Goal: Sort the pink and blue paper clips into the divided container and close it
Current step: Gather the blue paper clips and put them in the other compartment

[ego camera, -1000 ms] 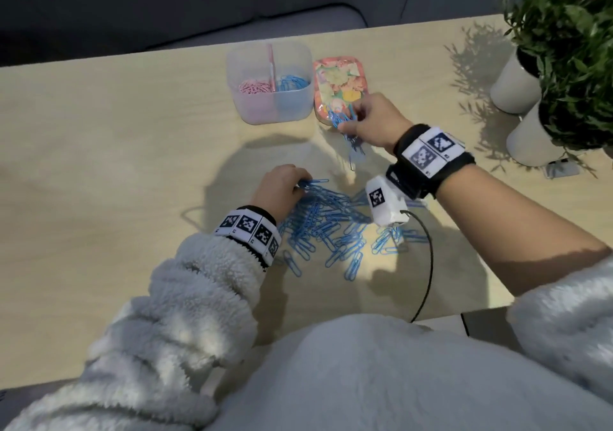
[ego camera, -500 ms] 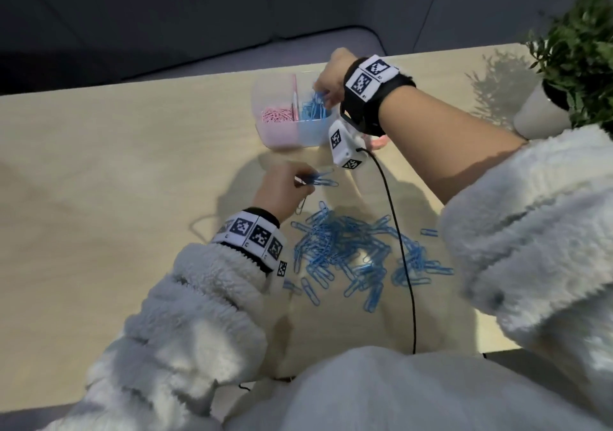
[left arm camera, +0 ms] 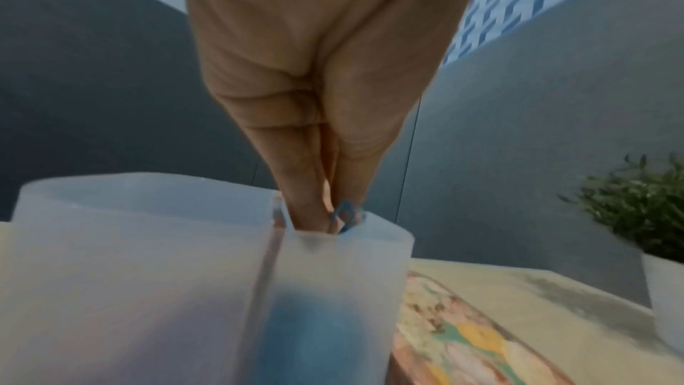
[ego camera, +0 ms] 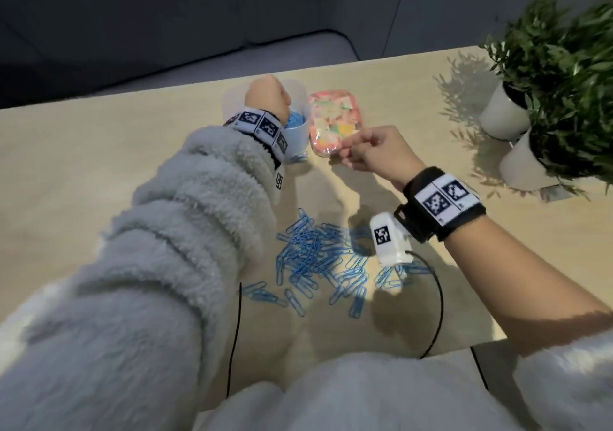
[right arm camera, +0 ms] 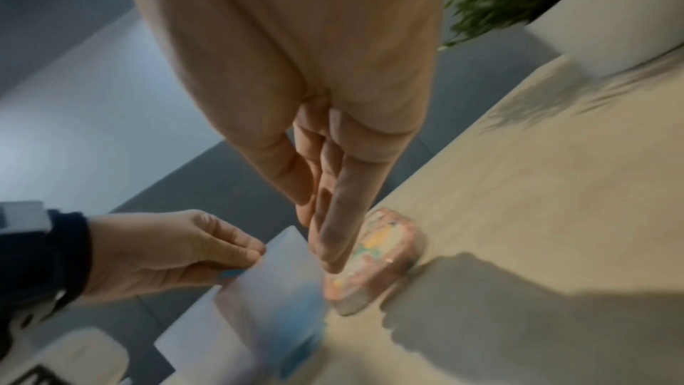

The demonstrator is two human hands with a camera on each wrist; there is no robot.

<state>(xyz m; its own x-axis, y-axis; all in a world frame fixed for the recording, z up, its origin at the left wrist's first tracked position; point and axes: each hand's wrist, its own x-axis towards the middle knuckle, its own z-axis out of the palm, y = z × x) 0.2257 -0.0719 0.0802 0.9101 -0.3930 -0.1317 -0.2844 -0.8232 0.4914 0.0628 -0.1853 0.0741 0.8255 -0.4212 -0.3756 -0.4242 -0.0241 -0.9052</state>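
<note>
The translucent divided container (ego camera: 298, 135) stands at the far side of the table. My left hand (ego camera: 268, 98) hangs over its right compartment, pinching a few blue paper clips (left arm camera: 346, 215) just above the rim (left arm camera: 351, 237). More blue clips (ego camera: 295, 120) lie inside that compartment. The left compartment (left arm camera: 140, 289) shows a faint pink tint, but its clips are hidden. A loose pile of blue clips (ego camera: 318, 258) lies on the table near me. My right hand (ego camera: 348, 155) hovers over the near end of the lid (ego camera: 335, 122), with relaxed fingers (right arm camera: 333, 233) holding nothing.
The patterned pink lid (right arm camera: 381, 256) lies flat to the right of the container. Two potted plants in white pots (ego camera: 507, 115) stand at the right edge of the table. Black cables (ego camera: 438, 311) run from the wrist cameras across the near edge.
My left hand lifted blue clips from the pile and carried them up over the container's blue side. My right hand left the container and drew back beside the lid.
</note>
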